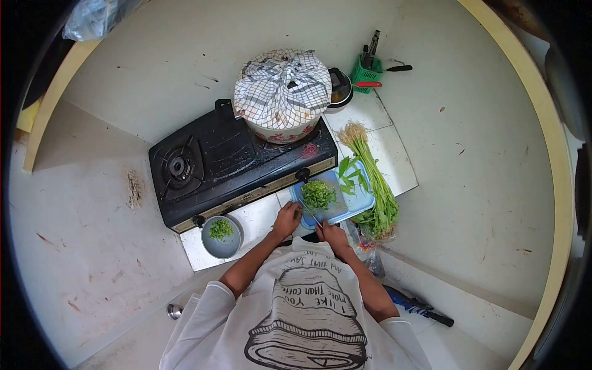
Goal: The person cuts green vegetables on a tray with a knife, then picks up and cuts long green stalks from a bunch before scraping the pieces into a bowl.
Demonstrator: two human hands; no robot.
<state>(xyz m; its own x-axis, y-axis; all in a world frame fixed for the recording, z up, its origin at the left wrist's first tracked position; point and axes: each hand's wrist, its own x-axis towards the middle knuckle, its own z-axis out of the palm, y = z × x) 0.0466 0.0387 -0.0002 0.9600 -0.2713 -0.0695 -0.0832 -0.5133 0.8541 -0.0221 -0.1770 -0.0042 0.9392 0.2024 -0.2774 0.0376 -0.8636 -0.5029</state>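
Observation:
My right hand (pixel 333 237) is closed round the handle end of a knife (pixel 309 213), whose thin blade slants up and left over the blue board (pixel 338 214). At the board's left edge is my left hand (pixel 288 218), its fingers bent together near the blade tip; whether they hold anything is too small to tell. Chopped greens (pixel 318 194) are heaped on the board, and a few whole leaves (pixel 354 177) lie on its right part. To the left, a grey bowl (pixel 233 247) contains more chopped greens (pixel 221 230).
A black gas stove (pixel 225 161) stands behind the board, bearing a large pot (pixel 285 133) covered with a checked cloth (pixel 280 86). Long-stemmed greens (pixel 383 196) lie right of the board. A green basket (pixel 366 75) with utensils and a small lidded pot (pixel 338 88) stand at the back.

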